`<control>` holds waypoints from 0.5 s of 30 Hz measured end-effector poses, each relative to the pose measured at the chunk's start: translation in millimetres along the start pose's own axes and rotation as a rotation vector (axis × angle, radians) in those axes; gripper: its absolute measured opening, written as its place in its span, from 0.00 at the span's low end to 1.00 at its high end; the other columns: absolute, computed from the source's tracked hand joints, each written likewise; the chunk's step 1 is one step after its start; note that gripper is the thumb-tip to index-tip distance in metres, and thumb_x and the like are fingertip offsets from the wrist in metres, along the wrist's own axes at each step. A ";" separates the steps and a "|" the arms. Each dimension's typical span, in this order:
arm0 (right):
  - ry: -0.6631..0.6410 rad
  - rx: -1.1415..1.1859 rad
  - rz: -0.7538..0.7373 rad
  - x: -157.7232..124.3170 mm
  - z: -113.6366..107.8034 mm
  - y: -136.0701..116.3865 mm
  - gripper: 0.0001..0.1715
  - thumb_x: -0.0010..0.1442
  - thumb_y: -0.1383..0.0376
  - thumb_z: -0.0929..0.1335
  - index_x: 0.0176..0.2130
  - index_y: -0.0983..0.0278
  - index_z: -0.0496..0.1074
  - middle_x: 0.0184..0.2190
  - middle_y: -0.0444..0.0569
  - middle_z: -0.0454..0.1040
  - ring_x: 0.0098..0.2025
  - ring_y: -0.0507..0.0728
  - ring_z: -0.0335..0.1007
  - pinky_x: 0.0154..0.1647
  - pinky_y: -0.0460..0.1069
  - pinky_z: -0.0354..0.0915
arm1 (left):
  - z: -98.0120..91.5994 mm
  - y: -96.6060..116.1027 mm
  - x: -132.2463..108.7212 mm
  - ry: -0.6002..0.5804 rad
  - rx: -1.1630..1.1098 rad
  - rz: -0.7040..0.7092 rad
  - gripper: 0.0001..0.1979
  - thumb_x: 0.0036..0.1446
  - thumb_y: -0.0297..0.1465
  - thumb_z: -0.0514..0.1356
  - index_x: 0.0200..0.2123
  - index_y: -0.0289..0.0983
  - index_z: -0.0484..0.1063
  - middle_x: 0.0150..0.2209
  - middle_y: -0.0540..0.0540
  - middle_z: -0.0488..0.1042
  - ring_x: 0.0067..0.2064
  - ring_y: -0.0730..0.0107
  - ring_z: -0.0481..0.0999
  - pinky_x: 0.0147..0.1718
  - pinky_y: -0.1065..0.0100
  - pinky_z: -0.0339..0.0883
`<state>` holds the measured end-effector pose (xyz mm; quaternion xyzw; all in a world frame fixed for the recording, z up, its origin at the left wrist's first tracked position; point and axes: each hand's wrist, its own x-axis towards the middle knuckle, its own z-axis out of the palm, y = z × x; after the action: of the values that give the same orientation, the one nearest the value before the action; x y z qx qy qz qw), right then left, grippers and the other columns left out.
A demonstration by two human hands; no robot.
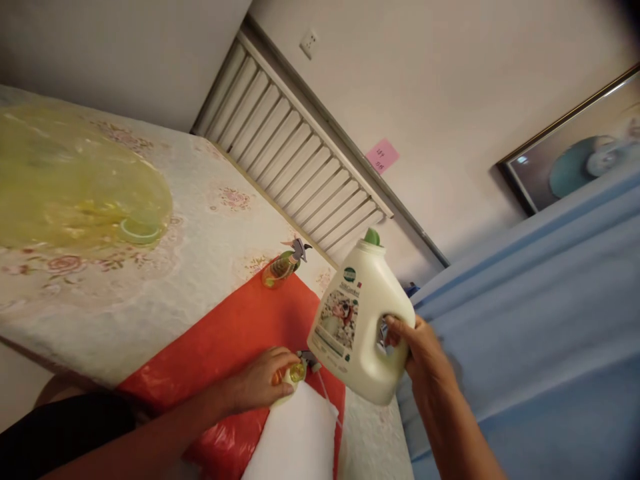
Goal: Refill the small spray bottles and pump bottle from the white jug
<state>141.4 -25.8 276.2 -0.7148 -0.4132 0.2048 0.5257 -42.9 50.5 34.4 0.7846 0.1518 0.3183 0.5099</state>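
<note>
My right hand (pixel 415 347) is wrapped round the handle of a large cream-white detergent jug (pixel 365 327). The jug has a green spout at its top and is held tilted above the table. My left hand (pixel 265 380) grips a small see-through bottle (pixel 297 373) with yellowish liquid showing and no spray head fitted on it. Beside this bottle is a grey trigger spray head (pixel 310 361) with a thin dip tube trailing down. A second spray bottle (pixel 281 268), with its trigger on, stands farther back on the red sheet (pixel 225 333).
A white sheet or pad (pixel 295 440) lies near the left hand. On the flowered tablecloth (pixel 200 233) at left lies a yellow translucent bag (pixel 75 180). A white radiator (pixel 295 147) runs along the wall behind. Blue curtain cloth (pixel 525 320) hangs at right.
</note>
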 end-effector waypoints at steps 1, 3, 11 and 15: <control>-0.010 -0.034 0.032 -6.3 -9.7 6.2 0.21 0.35 0.58 0.79 0.19 0.65 0.67 0.09 0.40 0.65 0.14 0.49 0.59 0.17 0.44 0.55 | 0.0 -0.5 0.4 -0.001 -0.003 -0.005 0.21 0.48 0.28 0.62 0.49 0.40 0.72 0.50 0.44 0.73 0.53 0.58 0.70 0.56 0.61 0.61; -0.027 -0.099 0.082 -19.6 -27.3 19.0 0.23 0.36 0.55 0.79 0.19 0.64 0.66 0.09 0.41 0.65 0.14 0.48 0.57 0.17 0.44 0.53 | 0.5 -2.8 1.7 0.009 -0.020 -0.030 0.23 0.48 0.29 0.62 0.51 0.39 0.71 0.53 0.43 0.72 0.55 0.57 0.69 0.57 0.60 0.59; -0.177 -0.198 0.222 -73.3 -70.8 56.1 0.29 0.38 0.45 0.77 0.25 0.66 0.69 0.12 0.40 0.64 0.18 0.48 0.52 0.21 0.44 0.47 | -4.6 -1.9 10.3 -0.008 -0.192 -0.044 0.19 0.47 0.30 0.60 0.46 0.37 0.74 0.49 0.43 0.75 0.52 0.58 0.72 0.55 0.63 0.62; -0.287 -0.192 0.210 -89.6 -82.6 67.5 0.29 0.44 0.44 0.74 0.29 0.66 0.70 0.14 0.41 0.65 0.21 0.49 0.54 0.23 0.45 0.48 | -5.3 0.7 14.1 -0.018 -0.257 -0.038 0.17 0.47 0.29 0.59 0.43 0.37 0.74 0.45 0.45 0.77 0.49 0.61 0.74 0.52 0.65 0.64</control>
<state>175.4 -153.2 231.3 -0.7644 -0.4248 0.3178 0.3664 -35.9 61.8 41.4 0.7126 0.1199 0.3185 0.6134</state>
